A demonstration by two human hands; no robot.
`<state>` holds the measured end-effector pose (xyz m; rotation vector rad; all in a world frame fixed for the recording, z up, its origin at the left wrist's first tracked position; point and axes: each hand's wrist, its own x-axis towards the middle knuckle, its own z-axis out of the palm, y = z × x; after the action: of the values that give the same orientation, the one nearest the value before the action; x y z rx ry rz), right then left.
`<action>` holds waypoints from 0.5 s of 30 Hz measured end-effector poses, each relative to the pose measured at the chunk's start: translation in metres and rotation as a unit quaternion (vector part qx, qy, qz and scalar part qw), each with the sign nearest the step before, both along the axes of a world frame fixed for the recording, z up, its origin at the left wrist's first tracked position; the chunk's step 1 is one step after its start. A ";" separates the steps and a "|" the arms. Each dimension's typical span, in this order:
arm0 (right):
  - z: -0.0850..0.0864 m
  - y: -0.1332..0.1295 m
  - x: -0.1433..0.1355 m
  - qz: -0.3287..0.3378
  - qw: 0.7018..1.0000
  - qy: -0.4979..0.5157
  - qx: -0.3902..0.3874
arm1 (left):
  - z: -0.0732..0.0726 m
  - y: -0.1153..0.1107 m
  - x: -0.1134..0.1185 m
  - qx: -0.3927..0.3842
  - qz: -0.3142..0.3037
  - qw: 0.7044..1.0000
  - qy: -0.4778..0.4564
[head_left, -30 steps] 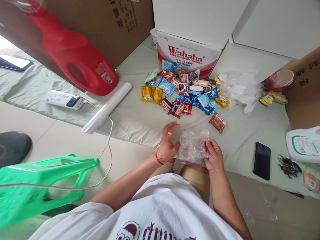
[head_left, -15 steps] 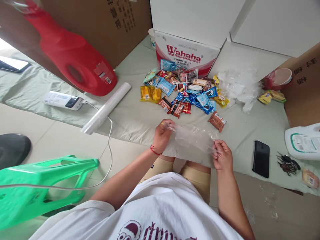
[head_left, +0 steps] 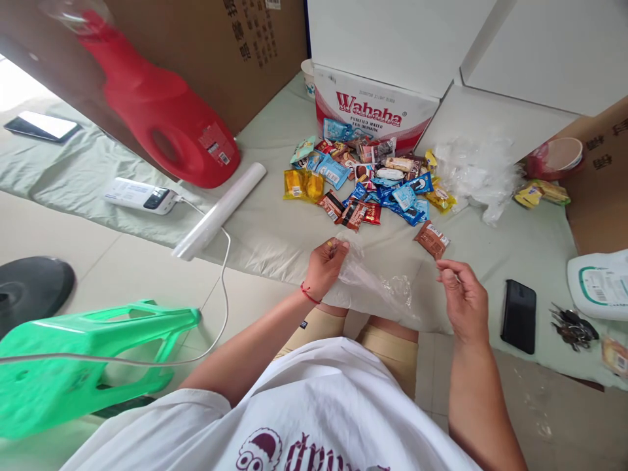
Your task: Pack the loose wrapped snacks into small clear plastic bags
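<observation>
Bag: clear plastic (head_left: 381,284) pinched at one end by the left hand (head_left: 324,267), so the rest trails loose, centre of frame.
Right hand (head_left: 465,299): loosely parted, nothing visibly held; brown packet (head_left: 432,240) nearly reached.
Snacks (head_left: 332,171): heaped upper centre, seemingly for easy reach.

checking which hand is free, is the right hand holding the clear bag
No, the left hand grips the clear bag, while the right hand is apart from it.
</observation>
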<state>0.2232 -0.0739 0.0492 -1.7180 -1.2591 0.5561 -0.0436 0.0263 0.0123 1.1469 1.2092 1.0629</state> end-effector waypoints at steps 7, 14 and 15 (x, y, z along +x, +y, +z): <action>0.024 0.038 -0.081 0.213 0.975 0.050 -0.034 | 0.030 -0.009 0.010 0.101 -0.057 0.988 0.101; 0.021 0.042 -0.074 0.070 0.968 0.226 -0.083 | 0.024 0.006 -0.020 0.088 0.071 0.993 0.044; 0.021 0.040 -0.074 0.053 0.963 0.252 -0.080 | 0.021 0.004 -0.024 0.039 0.084 0.995 0.021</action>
<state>0.1490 -0.0341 0.0701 -1.5079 -0.9597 1.1071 -0.0676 0.0302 0.0332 1.1468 1.3247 1.2281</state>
